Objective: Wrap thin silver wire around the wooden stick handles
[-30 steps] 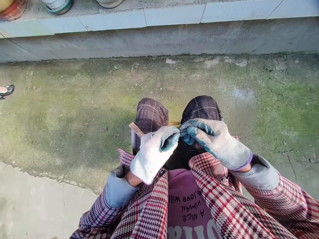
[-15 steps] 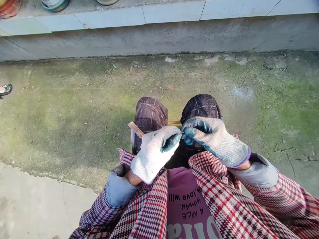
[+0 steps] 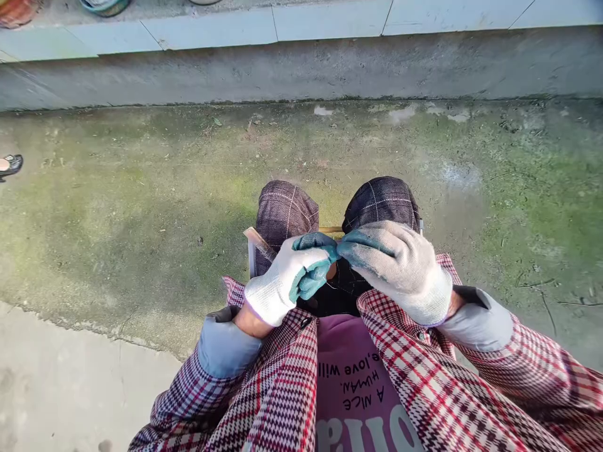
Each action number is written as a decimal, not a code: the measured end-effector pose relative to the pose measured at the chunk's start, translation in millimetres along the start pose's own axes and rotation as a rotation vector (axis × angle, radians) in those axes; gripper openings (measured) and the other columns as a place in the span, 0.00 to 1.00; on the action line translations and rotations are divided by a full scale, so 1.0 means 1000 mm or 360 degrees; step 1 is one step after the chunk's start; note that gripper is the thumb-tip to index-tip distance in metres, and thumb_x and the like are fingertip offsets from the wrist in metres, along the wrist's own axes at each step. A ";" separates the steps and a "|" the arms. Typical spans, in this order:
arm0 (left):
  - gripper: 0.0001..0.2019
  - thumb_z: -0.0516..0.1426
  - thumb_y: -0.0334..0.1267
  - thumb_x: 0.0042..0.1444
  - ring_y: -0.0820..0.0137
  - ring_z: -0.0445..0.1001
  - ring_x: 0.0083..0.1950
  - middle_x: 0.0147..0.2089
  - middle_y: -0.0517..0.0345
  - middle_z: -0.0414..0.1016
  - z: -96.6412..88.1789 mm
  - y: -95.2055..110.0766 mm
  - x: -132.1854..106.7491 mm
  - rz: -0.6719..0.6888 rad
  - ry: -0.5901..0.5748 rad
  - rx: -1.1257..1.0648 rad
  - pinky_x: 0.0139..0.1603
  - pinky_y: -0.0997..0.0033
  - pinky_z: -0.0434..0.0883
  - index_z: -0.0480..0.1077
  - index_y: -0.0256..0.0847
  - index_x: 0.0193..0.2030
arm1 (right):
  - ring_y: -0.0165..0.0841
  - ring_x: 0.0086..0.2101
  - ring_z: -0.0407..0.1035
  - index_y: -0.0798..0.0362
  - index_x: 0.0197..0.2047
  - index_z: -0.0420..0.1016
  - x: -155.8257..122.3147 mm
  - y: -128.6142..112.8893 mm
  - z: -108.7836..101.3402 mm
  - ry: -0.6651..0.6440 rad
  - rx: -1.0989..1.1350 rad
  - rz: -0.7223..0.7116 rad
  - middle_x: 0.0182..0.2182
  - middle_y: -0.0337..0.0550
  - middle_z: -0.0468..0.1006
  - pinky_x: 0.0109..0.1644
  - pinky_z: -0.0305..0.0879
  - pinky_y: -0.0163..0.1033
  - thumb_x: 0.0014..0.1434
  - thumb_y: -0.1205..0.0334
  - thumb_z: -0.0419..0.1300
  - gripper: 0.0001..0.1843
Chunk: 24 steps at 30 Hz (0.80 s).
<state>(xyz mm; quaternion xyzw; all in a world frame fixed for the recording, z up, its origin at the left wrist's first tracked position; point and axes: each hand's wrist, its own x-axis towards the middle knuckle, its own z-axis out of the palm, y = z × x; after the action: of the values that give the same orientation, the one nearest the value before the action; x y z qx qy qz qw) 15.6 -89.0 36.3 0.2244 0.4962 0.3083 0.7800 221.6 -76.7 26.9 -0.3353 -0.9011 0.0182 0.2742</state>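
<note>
My left hand (image 3: 296, 271), in a white knit glove with a teal coated palm, is closed, its fingers curled inward. My right hand (image 3: 398, 267), gloved alike, shows its back, with thumb and fingers pressed together. The fingertips of both hands meet above the gap between my knees. Whatever is pinched there is too small or too hidden to make out. A light brown flat strip (image 3: 257, 243) sticks out beyond my left hand, over the left knee; whether that hand holds it I cannot tell.
My knees (image 3: 287, 207) in dark checked trousers are just beyond the hands. A thin yellowish bar (image 3: 330, 230) shows between them. Farther off is a low concrete ledge (image 3: 301, 69) with pots (image 3: 106, 7) on top. Another person's shoe (image 3: 12, 165) is at the far left.
Both hands have rotated at the wrists: the left now shows its teal curled fingers, the right its back. The fingertips stay together at nearly the same spot.
</note>
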 end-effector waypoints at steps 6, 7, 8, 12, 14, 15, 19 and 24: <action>0.10 0.63 0.41 0.50 0.81 0.49 0.16 0.19 0.70 0.55 -0.009 -0.007 0.003 -0.0118 -0.0180 -0.0043 0.17 0.79 0.53 0.65 0.42 0.29 | 0.39 0.43 0.74 0.48 0.49 0.79 -0.005 0.007 0.002 -0.0066 0.0014 -0.0116 0.43 0.45 0.84 0.42 0.69 0.44 0.68 0.65 0.61 0.08; 0.10 0.62 0.41 0.51 0.81 0.49 0.16 0.19 0.70 0.55 -0.008 -0.006 0.003 -0.0111 -0.0158 -0.0009 0.17 0.79 0.54 0.66 0.42 0.29 | 0.39 0.43 0.74 0.48 0.49 0.80 -0.005 0.008 0.002 -0.0082 0.0019 -0.0109 0.43 0.45 0.84 0.42 0.68 0.44 0.68 0.64 0.61 0.08; 0.09 0.61 0.41 0.51 0.80 0.49 0.16 0.19 0.69 0.55 -0.007 -0.005 0.003 -0.0095 -0.0127 0.0036 0.17 0.78 0.54 0.66 0.43 0.29 | 0.39 0.43 0.74 0.47 0.48 0.80 -0.004 0.007 0.003 -0.0088 0.0029 -0.0090 0.42 0.45 0.84 0.42 0.68 0.44 0.68 0.64 0.61 0.08; 0.03 0.58 0.37 0.53 0.76 0.58 0.19 0.20 0.66 0.62 0.001 -0.002 0.001 0.0149 0.0090 0.0521 0.20 0.74 0.60 0.70 0.41 0.31 | 0.39 0.37 0.72 0.49 0.39 0.81 0.001 0.003 0.005 -0.0098 0.0215 0.0145 0.36 0.45 0.82 0.40 0.66 0.45 0.65 0.63 0.62 0.05; 0.02 0.59 0.35 0.56 0.74 0.67 0.25 0.26 0.61 0.71 0.002 -0.003 -0.001 0.0468 0.0210 0.0954 0.28 0.73 0.68 0.72 0.40 0.33 | 0.37 0.35 0.70 0.51 0.36 0.79 0.003 0.001 0.005 -0.0165 0.0504 0.0407 0.33 0.45 0.80 0.40 0.66 0.45 0.63 0.63 0.61 0.05; 0.02 0.59 0.34 0.57 0.73 0.71 0.28 0.28 0.59 0.75 0.002 -0.005 -0.002 0.0659 0.0239 0.1229 0.32 0.73 0.70 0.73 0.40 0.34 | 0.36 0.33 0.70 0.52 0.35 0.79 0.004 0.001 0.006 -0.0226 0.0730 0.0591 0.32 0.44 0.79 0.40 0.67 0.43 0.62 0.63 0.61 0.05; 0.08 0.57 0.30 0.63 0.69 0.76 0.31 0.29 0.57 0.77 -0.003 -0.017 -0.002 0.1419 0.0173 0.2456 0.34 0.70 0.68 0.78 0.42 0.41 | 0.31 0.26 0.66 0.52 0.26 0.75 -0.001 0.004 0.017 -0.0584 0.1924 0.1361 0.24 0.40 0.73 0.30 0.64 0.37 0.58 0.61 0.59 0.10; 0.09 0.56 0.32 0.66 0.67 0.78 0.34 0.33 0.56 0.79 -0.008 -0.021 0.000 0.1736 0.0193 0.2648 0.36 0.68 0.71 0.79 0.43 0.46 | 0.28 0.19 0.60 0.50 0.21 0.70 -0.004 0.008 0.028 -0.0601 0.2590 0.1740 0.19 0.37 0.68 0.21 0.57 0.34 0.52 0.57 0.66 0.13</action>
<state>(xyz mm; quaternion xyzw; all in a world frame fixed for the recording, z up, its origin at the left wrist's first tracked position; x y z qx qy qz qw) 14.1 -103.7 19.8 0.8808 0.4223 0.1896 0.0993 214.9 -68.7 -0.7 -0.4056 -0.3649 0.8068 0.2266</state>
